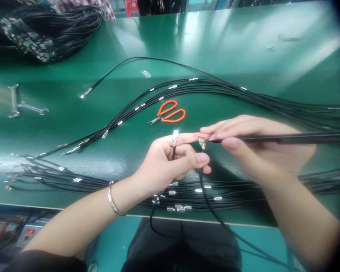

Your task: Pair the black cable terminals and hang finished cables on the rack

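Note:
My left hand [177, 158] is closed on a thin black cable [204, 192], pinched between thumb and fingers. One small connector [201, 142] with coloured wires at its base stands up at my fingertips. A second, white-topped connector [175, 136] on a short black stretch of cable pokes up between thumb and forefinger. My right hand [260, 145] grips a slim black pointed tool [272, 138], whose exact kind I cannot make out. Its thin tip points left, right beside the connector at my left fingertips; whether they touch is unclear.
Orange-handled scissors [171, 112] lie beyond my hands on the green table [124, 94]. Black cables with white tags [192, 90] cross behind them, and another bundle [96, 183] runs along the near edge. Two wrenches [14, 100] lie left, below a large cable heap [53, 34].

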Available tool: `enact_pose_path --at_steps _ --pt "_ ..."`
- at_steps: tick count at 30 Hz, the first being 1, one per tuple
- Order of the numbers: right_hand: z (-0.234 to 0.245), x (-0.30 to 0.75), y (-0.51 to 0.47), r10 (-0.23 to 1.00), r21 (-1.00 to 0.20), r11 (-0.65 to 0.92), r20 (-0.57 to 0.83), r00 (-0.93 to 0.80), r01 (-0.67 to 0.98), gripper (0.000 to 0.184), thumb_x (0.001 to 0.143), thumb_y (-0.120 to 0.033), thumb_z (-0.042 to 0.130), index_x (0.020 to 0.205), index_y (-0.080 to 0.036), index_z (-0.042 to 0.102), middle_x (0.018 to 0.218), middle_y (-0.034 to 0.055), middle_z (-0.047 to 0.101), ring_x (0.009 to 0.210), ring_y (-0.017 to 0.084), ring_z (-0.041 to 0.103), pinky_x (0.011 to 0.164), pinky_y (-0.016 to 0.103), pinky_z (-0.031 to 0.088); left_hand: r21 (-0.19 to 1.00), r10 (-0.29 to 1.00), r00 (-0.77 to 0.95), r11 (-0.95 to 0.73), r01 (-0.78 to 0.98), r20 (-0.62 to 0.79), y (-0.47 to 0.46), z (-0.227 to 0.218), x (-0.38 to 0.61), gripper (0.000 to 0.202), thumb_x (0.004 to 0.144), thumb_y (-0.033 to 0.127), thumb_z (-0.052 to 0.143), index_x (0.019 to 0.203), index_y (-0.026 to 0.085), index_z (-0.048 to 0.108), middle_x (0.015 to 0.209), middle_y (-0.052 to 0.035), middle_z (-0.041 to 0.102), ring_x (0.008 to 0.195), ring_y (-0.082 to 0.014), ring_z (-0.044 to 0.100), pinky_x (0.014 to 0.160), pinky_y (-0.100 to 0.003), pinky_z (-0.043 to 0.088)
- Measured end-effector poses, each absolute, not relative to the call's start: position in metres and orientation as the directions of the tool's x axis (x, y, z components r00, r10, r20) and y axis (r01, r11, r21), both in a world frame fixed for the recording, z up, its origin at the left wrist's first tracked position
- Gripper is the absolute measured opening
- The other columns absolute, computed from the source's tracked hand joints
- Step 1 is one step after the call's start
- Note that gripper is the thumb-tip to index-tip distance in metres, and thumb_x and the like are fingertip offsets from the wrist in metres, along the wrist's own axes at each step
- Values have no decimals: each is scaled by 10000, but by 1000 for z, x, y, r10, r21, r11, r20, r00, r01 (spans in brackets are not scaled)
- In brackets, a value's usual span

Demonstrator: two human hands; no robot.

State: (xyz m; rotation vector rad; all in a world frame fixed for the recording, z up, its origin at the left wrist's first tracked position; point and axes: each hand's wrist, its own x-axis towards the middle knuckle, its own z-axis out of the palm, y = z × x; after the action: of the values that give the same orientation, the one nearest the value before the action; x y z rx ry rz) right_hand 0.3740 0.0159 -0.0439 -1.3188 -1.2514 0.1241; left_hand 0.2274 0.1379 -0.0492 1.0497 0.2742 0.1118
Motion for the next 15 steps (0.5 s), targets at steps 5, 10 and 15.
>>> enact_pose_path --at_steps 5,10,15 --pt "-44 372 16 679 -752 326 608 411 573 72 839 -217 720 874 -270 754 872 15 754 873 228 724 786 381 606 862 212 965 506 27 -155 138 -50 228 315 810 264 768 1108 177 713 593 29 592 424 -23 323 386 -163 216" --pt "-46 370 17 666 -765 315 600 444 562 65 827 -219 736 861 -270 756 883 12 755 865 228 723 784 384 601 870 212 965 492 29 -152 138 -50 228 293 804 268 773 1073 164 720 584 32 573 422 -25 317 381 -165 210" --pt "-49 372 19 644 -784 385 606 466 486 90 860 -217 699 900 -275 755 869 16 750 845 230 726 764 388 605 872 223 964 489 17 -144 137 -50 227 294 816 278 767 1089 187 709 542 56 517 424 -31 331 384 -161 219"
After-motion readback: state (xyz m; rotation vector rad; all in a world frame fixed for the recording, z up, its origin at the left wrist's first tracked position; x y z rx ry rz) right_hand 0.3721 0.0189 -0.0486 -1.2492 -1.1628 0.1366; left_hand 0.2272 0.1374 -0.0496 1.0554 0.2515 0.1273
